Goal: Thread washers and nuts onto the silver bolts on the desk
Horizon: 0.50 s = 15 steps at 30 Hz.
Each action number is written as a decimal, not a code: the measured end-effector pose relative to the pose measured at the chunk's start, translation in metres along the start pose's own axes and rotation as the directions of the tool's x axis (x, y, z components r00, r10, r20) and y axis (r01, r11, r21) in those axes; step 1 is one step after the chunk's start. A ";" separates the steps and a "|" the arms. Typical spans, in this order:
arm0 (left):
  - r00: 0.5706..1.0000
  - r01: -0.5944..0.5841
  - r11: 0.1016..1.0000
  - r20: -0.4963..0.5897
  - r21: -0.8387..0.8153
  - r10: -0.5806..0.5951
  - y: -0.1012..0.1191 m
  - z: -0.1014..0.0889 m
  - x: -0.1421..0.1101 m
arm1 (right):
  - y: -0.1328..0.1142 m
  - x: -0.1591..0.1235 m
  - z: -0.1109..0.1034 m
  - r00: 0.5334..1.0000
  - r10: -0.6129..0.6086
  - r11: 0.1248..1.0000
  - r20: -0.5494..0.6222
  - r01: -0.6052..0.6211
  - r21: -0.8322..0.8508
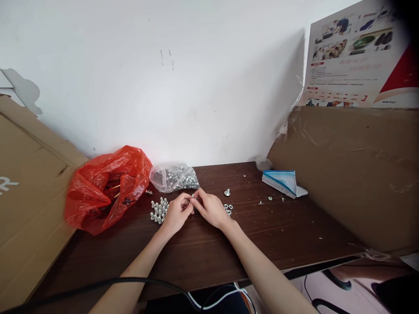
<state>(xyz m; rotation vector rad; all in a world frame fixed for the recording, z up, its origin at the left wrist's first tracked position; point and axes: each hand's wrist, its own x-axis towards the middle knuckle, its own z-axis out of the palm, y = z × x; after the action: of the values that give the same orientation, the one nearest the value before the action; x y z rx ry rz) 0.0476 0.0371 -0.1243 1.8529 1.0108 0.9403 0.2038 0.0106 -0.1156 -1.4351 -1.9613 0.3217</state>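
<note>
My left hand (178, 212) and my right hand (211, 209) meet over the table, fingertips pinched together around a small metal fastener (194, 197). Fingers cover most of it, so I cannot tell whether it is a bolt, a nut or both. Close beside my left hand stands a cluster of silver bolts (159, 211), most with their heads down. Several loose nuts (230, 206) lie just right of my right hand, partly hidden by it. Behind them a single bolt (227, 192) stands on its head.
A clear plastic bag of small metal hardware (179, 178) lies behind my hands, next to an open red plastic bag (94, 183). A blue-and-white packet (279, 181) and scraps lie at right on the brown table (262, 231). Cardboard (343, 174) flanks both sides; a black cable (157, 281) crosses in front.
</note>
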 end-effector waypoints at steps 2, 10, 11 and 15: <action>0.999 -0.038 0.998 -0.006 0.049 0.039 0.001 0.000 -0.001 | 0.000 0.000 0.002 1.000 0.006 0.998 -0.006 -0.006 -0.059; 0.992 -0.117 0.989 -0.032 0.090 0.121 0.006 0.002 -0.003 | 0.004 0.003 0.009 0.998 0.023 0.991 -0.053 -0.030 -0.131; 0.994 -0.104 0.993 -0.033 0.047 0.105 0.005 0.002 -0.002 | 0.004 0.003 0.009 0.997 0.043 0.990 -0.068 -0.052 -0.131; 1.000 0.004 0.983 -0.022 -0.186 -0.008 0.004 0.001 0.001 | 0.005 0.005 0.009 0.988 0.096 0.984 -0.120 -0.112 -0.135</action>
<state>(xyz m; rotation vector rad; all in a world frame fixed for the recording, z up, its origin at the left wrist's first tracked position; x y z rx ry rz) 0.0503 0.0362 -0.1209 1.6870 0.9093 1.0185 0.2006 0.0183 -0.1235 -1.6145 -1.8527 0.1467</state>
